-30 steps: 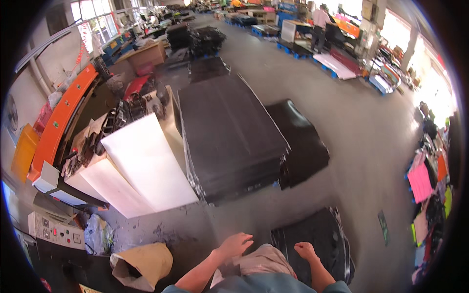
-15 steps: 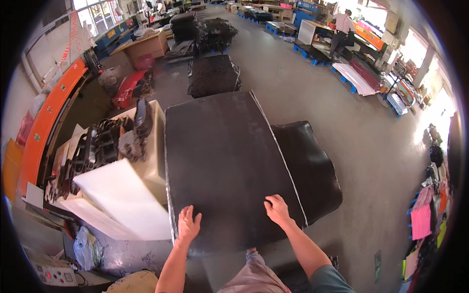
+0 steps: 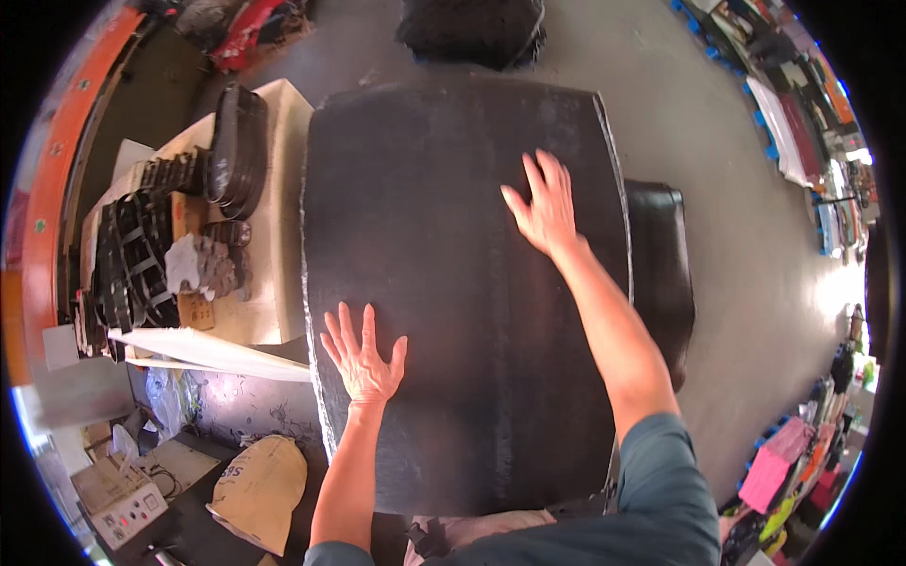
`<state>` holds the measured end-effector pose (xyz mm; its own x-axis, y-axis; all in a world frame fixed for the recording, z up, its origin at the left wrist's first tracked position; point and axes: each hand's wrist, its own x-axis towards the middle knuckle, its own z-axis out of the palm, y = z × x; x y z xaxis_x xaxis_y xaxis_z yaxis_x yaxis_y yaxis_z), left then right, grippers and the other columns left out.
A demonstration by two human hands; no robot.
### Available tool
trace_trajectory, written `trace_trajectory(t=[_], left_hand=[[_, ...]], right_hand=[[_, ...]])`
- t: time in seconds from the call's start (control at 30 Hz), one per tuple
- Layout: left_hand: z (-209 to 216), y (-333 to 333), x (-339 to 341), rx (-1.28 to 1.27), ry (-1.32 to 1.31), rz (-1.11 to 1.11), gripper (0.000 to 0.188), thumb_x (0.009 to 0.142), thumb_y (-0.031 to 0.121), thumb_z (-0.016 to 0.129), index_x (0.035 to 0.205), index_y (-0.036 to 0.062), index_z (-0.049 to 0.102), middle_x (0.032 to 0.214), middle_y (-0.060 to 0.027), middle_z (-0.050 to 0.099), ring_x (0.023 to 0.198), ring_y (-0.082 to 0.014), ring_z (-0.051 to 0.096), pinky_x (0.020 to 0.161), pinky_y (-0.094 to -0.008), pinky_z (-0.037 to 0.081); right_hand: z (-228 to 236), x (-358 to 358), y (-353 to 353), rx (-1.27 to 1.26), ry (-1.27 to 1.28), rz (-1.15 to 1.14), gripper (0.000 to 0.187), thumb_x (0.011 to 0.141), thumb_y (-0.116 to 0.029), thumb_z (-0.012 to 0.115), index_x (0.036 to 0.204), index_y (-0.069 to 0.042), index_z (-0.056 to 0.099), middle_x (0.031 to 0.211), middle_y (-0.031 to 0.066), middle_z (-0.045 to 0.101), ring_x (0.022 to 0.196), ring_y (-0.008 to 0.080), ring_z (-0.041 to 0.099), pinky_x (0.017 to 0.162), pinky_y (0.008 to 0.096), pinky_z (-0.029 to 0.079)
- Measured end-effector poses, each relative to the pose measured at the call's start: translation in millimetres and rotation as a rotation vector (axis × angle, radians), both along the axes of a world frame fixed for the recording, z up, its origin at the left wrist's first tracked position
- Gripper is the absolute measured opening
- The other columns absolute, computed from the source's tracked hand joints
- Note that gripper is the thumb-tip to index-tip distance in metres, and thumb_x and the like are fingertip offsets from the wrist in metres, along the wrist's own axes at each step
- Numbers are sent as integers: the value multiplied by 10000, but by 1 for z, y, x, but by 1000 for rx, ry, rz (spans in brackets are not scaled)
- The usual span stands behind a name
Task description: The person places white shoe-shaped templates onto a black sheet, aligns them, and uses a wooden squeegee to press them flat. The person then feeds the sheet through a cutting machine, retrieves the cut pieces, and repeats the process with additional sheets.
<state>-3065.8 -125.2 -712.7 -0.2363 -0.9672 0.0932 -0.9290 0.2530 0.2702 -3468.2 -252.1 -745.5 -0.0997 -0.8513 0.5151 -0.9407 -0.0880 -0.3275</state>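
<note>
A large dark sheet with pale side edges spreads out in front of me. My left hand rests on its left part, fingers spread and nothing in them. Farther up on the right side, my right hand is over the same sheet, fingers apart and holding nothing; I cannot tell whether it touches the surface. Beyond the sheet's right edge, a second glossy black sheet shows partly, lower down. What lies under the large sheet is hidden.
On the left a cream-coloured table bears black cutting moulds and a grey lump of material. A control box and a tan paper sack are at lower left. A black stack stands beyond the sheet.
My right hand has reached forward across the sheet and its fingers have spread. The left hand is flatter, with fingers wider apart. The view has tilted down and closer over the sheet.
</note>
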Motion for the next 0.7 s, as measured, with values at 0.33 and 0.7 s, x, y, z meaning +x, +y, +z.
trace_trajectory(t=[0.33,0.7], left_hand=[[-4,-3,1,109,8,20,942,885,458,805,1689,164,411,1766,-284,235,1633,-562,141,1292,-709,96],[-2,-5,-1,107,40,49,947,842,429,858,1661,187,447,1762,-256,258,1632,-554,158,1285,-721,123]], right_hand=[[6,-51,-221,312,43,-144,951,906,-817,641,1451,-38,676,1497,156,650,1412,352,576,1237,470,404],[2,-52,-209,106,120,-95,534,961,-570,766,1053,-44,773,1165,90,709,1128,315,634,1027,450,527]])
